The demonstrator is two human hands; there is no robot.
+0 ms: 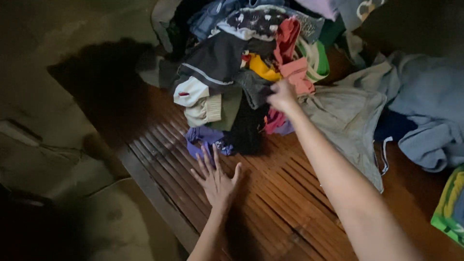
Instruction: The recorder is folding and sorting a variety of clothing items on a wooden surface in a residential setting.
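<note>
My left hand lies flat on the slatted wooden bench, fingers spread, its fingertips just short of a purple garment. My right hand reaches into a tall pile of mixed clothes and touches the dark grey and pink pieces at its right side. Whether the fingers grip any cloth cannot be told. The pile holds black, white, yellow, red and patterned pieces.
A grey garment lies spread to the right of the pile, with blue-grey cloth beyond it. A green and yellow fabric sits at the right edge. Left of the bench is a dim floor.
</note>
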